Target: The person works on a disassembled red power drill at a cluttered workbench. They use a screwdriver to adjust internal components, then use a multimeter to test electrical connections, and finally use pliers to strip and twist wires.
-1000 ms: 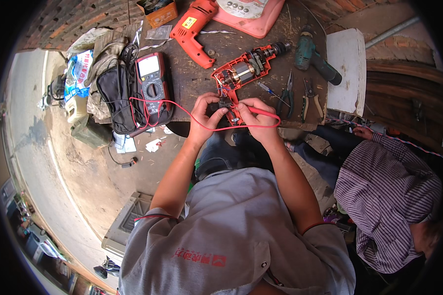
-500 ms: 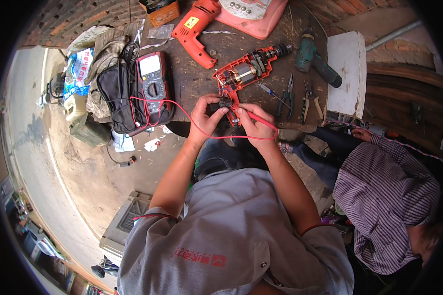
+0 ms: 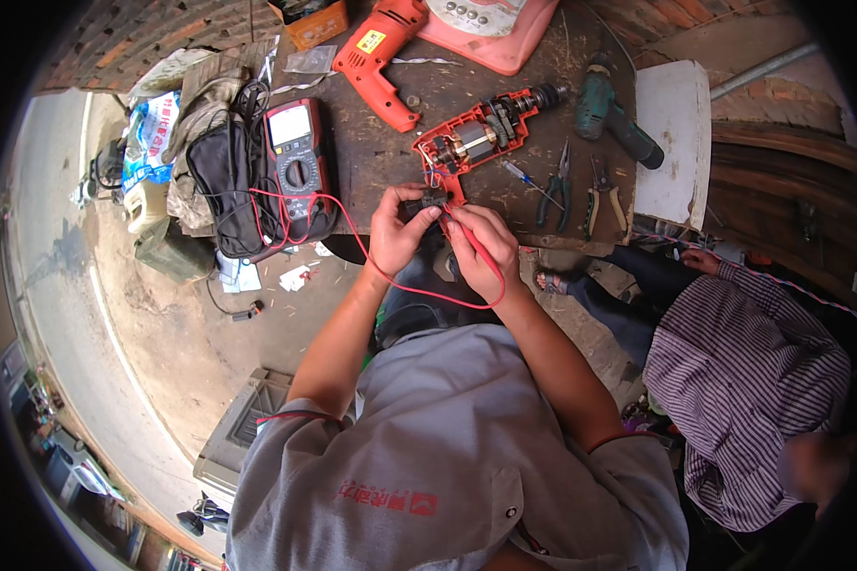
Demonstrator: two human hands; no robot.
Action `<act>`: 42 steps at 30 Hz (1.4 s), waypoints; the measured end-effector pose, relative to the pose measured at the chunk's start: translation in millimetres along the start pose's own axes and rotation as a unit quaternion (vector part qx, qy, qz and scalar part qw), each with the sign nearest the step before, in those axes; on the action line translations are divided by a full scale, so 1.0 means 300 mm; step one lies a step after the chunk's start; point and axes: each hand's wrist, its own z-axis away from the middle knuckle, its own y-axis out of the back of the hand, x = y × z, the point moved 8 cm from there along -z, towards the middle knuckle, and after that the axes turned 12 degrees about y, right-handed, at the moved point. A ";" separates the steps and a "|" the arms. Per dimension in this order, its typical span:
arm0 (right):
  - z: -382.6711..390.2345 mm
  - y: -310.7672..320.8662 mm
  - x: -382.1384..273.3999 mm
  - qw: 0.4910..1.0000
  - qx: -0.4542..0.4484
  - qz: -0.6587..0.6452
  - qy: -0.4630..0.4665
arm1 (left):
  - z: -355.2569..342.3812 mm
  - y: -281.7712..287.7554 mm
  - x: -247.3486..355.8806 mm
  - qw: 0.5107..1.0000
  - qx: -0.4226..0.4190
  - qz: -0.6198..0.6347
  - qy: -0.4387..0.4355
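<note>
red probe (image 3: pixel 483 250) | hands: left (image 3: pixel 395 231) – grasping black part (image 3: pixel 435 196); right (image 3: pixel 501 242) – pinching probe | forearms (image 3: pixel 345 331) angled inward, wrists bent

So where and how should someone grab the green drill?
The green drill is probably best gripped around its handle, coming from the near right: lying on the table, it has that handle slanting nearer and rightward, while its nose points away.
</note>
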 end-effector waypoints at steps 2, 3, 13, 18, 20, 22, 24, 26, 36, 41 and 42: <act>-0.008 -0.014 -0.019 0.999 -0.014 0.029 0.016 | -0.001 0.002 -0.004 1.000 0.004 0.007 -0.002; -0.012 -0.020 -0.029 0.999 -0.022 0.043 0.025 | -0.002 0.004 -0.006 1.000 0.009 0.006 -0.014; -0.024 -0.017 -0.020 0.998 -0.022 0.052 0.029 | -0.007 0.011 -0.012 0.999 0.035 -0.024 -0.021; -0.017 -0.012 0.022 1.000 -0.007 0.013 -0.026 | -0.011 0.013 -0.009 0.995 0.048 -0.067 -0.061; -0.032 -0.002 0.018 1.000 -0.017 -0.005 0.000 | -0.009 0.013 0.000 0.992 0.051 -0.082 -0.082; -0.067 -0.003 -0.004 0.993 -0.095 0.011 0.070 | -0.008 0.014 0.020 0.989 0.053 -0.096 -0.101; -0.082 -0.004 -0.006 0.985 -0.138 0.016 0.102 | -0.015 0.010 0.034 0.988 0.046 -0.113 -0.097; -0.071 -0.001 0.017 0.993 -0.101 -0.005 0.055 | -0.015 0.008 0.035 0.986 0.043 -0.125 -0.100; -0.044 0.069 0.004 0.999 0.021 0.003 -0.025 | 0.017 -0.035 0.100 0.969 0.067 -0.199 -0.130; -0.035 0.121 0.019 0.990 0.032 -0.034 -0.136 | 0.004 -0.019 0.081 0.980 0.064 -0.160 -0.096; -0.036 0.107 0.042 0.994 0.016 -0.001 -0.112 | 0.008 -0.017 0.083 0.979 0.062 -0.164 -0.100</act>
